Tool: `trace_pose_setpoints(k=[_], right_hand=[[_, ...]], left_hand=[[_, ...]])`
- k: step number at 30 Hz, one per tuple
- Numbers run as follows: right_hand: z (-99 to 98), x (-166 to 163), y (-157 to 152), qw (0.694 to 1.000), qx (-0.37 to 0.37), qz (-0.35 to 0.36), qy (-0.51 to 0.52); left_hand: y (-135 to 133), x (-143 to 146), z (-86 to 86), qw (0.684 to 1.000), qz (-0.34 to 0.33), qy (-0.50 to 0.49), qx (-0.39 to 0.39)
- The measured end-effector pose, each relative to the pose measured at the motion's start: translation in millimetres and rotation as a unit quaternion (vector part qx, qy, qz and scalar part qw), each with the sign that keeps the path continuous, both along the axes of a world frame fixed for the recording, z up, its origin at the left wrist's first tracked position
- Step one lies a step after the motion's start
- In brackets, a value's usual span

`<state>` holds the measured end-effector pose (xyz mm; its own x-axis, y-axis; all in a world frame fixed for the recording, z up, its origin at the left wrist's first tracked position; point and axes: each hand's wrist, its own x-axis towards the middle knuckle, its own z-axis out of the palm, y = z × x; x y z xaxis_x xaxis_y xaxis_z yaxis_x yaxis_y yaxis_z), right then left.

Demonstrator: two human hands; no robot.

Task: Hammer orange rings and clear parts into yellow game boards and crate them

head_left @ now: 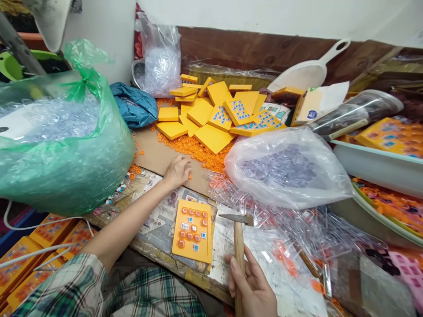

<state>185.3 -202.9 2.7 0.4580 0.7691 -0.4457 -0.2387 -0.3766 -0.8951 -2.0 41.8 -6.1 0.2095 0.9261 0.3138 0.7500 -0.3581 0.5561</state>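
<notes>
My left hand (178, 171) reaches forward with its fingers curled down onto loose orange buttons (198, 152) on a cardboard sheet. What the fingers pinch is hidden. My right hand (253, 286) grips the wooden handle of a small hammer (238, 237), whose metal head points left just beside a yellow plastic panel (193, 230). That panel lies flat on the worn board in front of me, with several orange buttons and blue stickers set in it.
A heap of yellow panels (214, 116) lies at the back. A big green bag of clear parts (62, 145) fills the left. A clear bag (287, 169) and loose clear pieces lie right, with trays (380, 165) beyond. Filled panels (29, 259) stack low left.
</notes>
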Motion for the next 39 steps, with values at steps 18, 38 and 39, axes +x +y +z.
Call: trace_pose_setpoints(k=[18,38,39], right_hand=[[2.3,53,35,0.7,0.216,0.206,-0.649],[84.2,102,231,0.682,-0.017,0.211,-0.7],[85.0,103,227,0.684,-0.002,0.2,-0.702]], left_hand=[[-111,-20,23.2,0.984,-0.052,-0.144,-0.087],[-194,-27,-2.6,0.973,-0.133,-0.049,-0.181],[-192,-28,-0.4,0.969,-0.132,-0.073,-0.196]])
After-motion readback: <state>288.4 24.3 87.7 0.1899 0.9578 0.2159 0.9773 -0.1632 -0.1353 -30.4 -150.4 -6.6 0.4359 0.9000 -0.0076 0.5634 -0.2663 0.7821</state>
